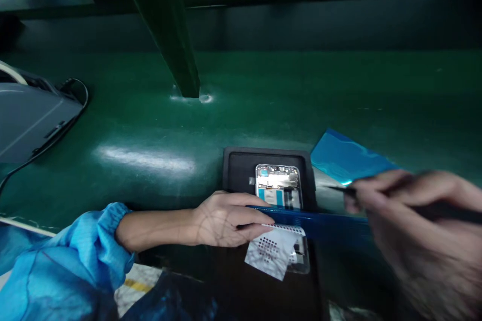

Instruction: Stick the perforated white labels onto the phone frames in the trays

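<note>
My left hand (229, 218) pinches a white sheet dotted with small dark round stickers (268, 251), its edge curled over the fingertips. A dark blue translucent strip (324, 221) runs from those fingers toward the right, across an opened phone (278, 180) whose circuit board and inner parts show at the top. The phone lies in a black tray (235, 165); the strip and sheet hide its middle and part of its lower end. Blurred by motion, my right hand (417, 215) grips slim black tweezers (344, 189), their tip pointing left, just right of the tray.
A shiny blue film sheet (346, 155) lies on the green bench (226, 120) right of the tray. A green post (165, 25) rises from the bench behind. At far left stands a grey device (33, 115) with a black cable (56, 143).
</note>
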Available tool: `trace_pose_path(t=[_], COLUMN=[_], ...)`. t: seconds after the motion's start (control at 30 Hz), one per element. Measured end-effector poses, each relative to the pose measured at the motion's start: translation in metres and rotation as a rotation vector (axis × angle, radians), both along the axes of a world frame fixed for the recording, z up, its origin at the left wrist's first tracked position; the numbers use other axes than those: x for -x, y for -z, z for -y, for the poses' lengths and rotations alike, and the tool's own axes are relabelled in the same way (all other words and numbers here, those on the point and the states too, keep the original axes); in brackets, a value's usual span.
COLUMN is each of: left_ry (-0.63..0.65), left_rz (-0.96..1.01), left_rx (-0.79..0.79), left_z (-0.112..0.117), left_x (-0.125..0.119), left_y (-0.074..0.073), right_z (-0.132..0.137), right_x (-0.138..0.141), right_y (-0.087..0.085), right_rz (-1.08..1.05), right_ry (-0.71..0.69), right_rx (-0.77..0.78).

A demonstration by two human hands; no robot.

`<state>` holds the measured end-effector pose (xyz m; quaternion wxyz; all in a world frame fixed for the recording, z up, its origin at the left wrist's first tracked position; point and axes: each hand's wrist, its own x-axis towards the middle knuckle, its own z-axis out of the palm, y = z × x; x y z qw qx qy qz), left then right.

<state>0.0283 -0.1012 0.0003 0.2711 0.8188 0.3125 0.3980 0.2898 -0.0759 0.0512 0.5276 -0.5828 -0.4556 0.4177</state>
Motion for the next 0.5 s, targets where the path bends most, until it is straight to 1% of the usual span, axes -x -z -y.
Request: trace_pose_path(t=[0.03,0.1,0.17,0.23,0.3,0.4,0.5], left_ry=[-0.004,-0.019,-0.031,-0.034,-0.029,-0.024,-0.024], left_rz=[0.029,0.074,0.086,0.075,0.057,0.041,0.038], left_rx=[0.005,0.023,0.037,0.038,0.042,0.046,0.049], left_z=[0.0,0.0,0.0,0.0,-0.001,-0.001,0.0], left_x=[0.0,-0.001,-0.001,-0.001,0.0,0.0,0.001], left_y=[0.001,0.003,0.004,0.004,0.003,0.002,0.002], right_z=[-0.013,-0.032,-0.042,-0.042,-0.039,-0.035,-0.036], right_x=[0.001,0.002,0.002,0.002,0.001,-0.001,-0.001], right_y=[0.002,0.011,0.023,0.034,0.041,0.046,0.046], right_rz=[-0.043,-0.093,-0.111,-0.115,-0.121,-0.131,-0.141], right_ry=[0.032,0.017,-0.015,-0.042,-0.057,-0.078,-0.086], right_rx=[0.042,0.13,0.171,0.182,0.184,0.19,0.187])
